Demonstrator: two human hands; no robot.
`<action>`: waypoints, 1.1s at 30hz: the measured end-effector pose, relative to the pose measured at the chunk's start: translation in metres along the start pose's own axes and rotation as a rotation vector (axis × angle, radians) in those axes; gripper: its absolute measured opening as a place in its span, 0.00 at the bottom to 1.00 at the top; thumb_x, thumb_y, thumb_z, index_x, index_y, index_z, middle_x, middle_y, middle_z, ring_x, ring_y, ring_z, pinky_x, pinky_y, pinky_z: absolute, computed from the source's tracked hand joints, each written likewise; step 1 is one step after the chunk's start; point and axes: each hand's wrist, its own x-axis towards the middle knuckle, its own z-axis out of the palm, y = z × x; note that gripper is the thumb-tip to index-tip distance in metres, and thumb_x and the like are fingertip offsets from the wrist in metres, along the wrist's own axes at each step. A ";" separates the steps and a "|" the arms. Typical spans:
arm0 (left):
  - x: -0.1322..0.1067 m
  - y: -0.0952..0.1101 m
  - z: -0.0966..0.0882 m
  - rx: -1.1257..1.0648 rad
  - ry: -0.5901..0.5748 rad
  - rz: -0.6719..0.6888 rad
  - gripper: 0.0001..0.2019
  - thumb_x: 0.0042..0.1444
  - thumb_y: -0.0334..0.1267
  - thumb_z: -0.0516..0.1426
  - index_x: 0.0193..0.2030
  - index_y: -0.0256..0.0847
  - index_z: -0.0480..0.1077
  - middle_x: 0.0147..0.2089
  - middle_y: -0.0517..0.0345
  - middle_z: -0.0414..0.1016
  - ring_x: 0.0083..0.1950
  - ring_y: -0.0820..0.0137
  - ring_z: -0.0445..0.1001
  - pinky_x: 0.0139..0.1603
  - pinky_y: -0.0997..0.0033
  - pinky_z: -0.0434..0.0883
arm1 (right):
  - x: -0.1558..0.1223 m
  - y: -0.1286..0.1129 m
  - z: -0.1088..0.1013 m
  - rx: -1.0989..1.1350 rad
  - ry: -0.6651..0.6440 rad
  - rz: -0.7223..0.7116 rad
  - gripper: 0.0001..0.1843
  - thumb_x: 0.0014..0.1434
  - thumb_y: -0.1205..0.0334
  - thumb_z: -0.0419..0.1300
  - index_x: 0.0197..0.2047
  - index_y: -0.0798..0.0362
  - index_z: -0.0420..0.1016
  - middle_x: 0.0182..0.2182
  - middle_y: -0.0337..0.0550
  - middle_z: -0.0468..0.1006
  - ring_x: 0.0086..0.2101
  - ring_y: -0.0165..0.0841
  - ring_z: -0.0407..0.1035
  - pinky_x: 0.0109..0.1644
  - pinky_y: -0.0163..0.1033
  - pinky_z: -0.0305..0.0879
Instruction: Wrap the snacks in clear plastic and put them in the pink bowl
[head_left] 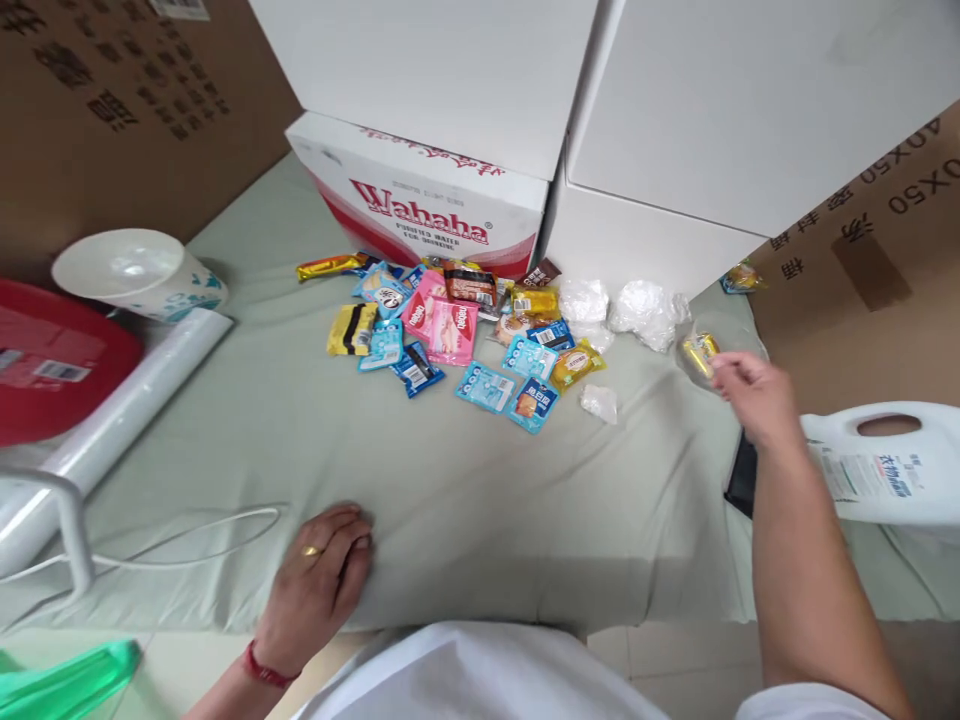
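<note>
At the right side of the table, my right hand (752, 392) has its fingers pinched together at a small gold-wrapped snack (700, 354). The snack is over or inside a clear round bowl (750, 335); which of the two I cannot tell. Resting on the cloth near the front edge, my left hand (322, 575) is loosely curled with nothing visible in it. Ahead of it spreads a pile of packaged snacks, including a pink packet (453, 332), a blue packet (534, 402), a light blue packet (484, 387) and a yellow packet (352, 329).
Crumpled clear plastic (646, 312) lies right of the pile. A Wahaha carton (427, 200) and white boxes stand behind. A white bowl (142, 270), red container (60, 365), plastic roll (127, 425) and cable (225, 520) are leftward. A white jug (885, 470) lies at right.
</note>
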 end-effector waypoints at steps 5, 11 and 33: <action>-0.003 0.001 -0.004 -0.140 0.026 -0.075 0.06 0.63 0.31 0.55 0.41 0.41 0.75 0.43 0.50 0.79 0.50 0.61 0.79 0.53 0.62 0.76 | -0.065 -0.046 0.077 0.160 -0.356 -0.160 0.20 0.54 0.42 0.68 0.43 0.47 0.83 0.40 0.47 0.80 0.39 0.40 0.72 0.43 0.44 0.69; 0.021 0.035 -0.002 -0.584 0.030 -0.456 0.08 0.65 0.41 0.56 0.41 0.41 0.74 0.41 0.52 0.76 0.44 0.66 0.77 0.44 0.66 0.75 | -0.135 -0.098 0.126 0.620 -0.100 0.244 0.19 0.51 0.42 0.68 0.36 0.50 0.78 0.30 0.40 0.76 0.31 0.34 0.67 0.40 0.41 0.67; 0.068 0.072 0.024 -1.691 -0.517 -0.947 0.26 0.45 0.60 0.70 0.38 0.40 0.71 0.38 0.58 0.75 0.33 0.73 0.71 0.34 0.72 0.69 | -0.238 -0.157 0.126 1.214 -0.522 0.451 0.19 0.50 0.45 0.72 0.38 0.47 0.76 0.30 0.38 0.75 0.27 0.32 0.64 0.29 0.37 0.61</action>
